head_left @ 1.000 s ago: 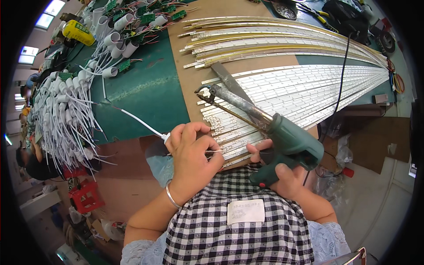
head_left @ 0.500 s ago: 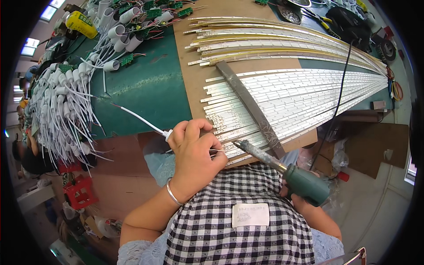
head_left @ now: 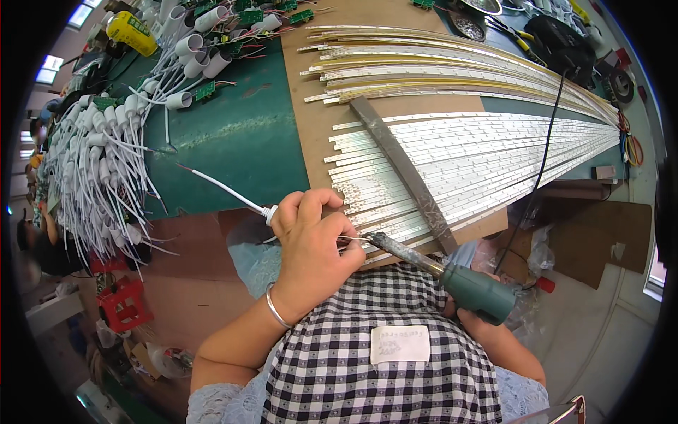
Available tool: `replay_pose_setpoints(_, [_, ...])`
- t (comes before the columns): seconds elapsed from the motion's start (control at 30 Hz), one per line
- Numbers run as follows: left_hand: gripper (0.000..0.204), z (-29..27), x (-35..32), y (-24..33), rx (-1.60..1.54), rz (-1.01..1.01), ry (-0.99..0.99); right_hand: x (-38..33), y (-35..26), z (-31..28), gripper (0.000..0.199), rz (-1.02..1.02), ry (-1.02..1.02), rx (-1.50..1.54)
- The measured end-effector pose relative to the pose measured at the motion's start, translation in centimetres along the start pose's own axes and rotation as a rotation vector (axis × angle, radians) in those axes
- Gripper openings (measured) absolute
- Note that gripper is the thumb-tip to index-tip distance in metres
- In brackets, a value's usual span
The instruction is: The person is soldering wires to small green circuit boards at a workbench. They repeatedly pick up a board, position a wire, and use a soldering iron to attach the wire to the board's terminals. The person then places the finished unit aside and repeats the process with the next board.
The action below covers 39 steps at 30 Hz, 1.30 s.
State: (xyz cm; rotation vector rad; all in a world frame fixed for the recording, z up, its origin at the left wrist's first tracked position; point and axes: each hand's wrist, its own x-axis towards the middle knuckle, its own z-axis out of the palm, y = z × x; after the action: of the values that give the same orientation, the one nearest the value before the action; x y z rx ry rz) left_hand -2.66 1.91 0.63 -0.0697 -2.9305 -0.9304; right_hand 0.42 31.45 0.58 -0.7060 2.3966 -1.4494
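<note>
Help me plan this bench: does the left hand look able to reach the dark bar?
Likely yes, after letting go: the left hand pinches thin wires, but only strips lie between it and the dark bar.

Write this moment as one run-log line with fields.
left hand: pinching thin wires | right hand, partly hidden: gripping green soldering gun | gun tip: at wire ends | dark bar: across silvery strips

My left hand (head_left: 309, 237) arches, back upward, just past the upper left of my checked apron (head_left: 381, 304), thumb (head_left: 352, 258) and index finger (head_left: 339, 226) pinched together. My right hand (head_left: 472, 321), partly hidden, curls at the apron's right edge; bare forearms (head_left: 227, 353) flank it.
</note>
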Motion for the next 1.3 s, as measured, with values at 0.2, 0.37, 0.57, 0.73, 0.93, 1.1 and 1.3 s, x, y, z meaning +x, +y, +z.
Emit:
replay_pose_setpoints(0.2, [0.011,0.1,0.0,-0.1,-0.003,0.003,0.002,-1.1,0.2,0.2,0.022,0.211,0.005,0.205])
replay_pose_setpoints(0.37, [0.011,0.0,0.0,0.0,0.006,0.002,0.003,-1.0,0.2,0.5,0.021,0.175,0.023,0.219])
replay_pose_setpoints(0.57, [0.011,0.0,0.0,-0.1,-0.002,-0.001,0.001,-1.5,0.6,0.5,0.038,0.223,0.009,0.321])
replay_pose_setpoints(0.73, [0.011,0.0,0.0,0.2,0.01,0.005,0.002,-3.7,1.8,1.2,0.069,0.447,0.07,0.569])
replay_pose_setpoints(0.93, [0.012,-0.1,0.0,0.1,0.013,0.014,0.002,-3.2,1.3,0.8,0.072,0.436,0.056,0.545])
replay_pose_setpoints(1.1, [0.012,-0.1,-0.1,0.2,0.031,0.03,0.003,-3.0,1.0,0.7,0.071,0.441,0.065,0.57])
replay_pose_setpoints(1.3, [0.015,-0.3,-0.3,0.2,0.048,0.065,-0.001,-3.2,1.2,0.8,0.069,0.439,0.078,0.584])
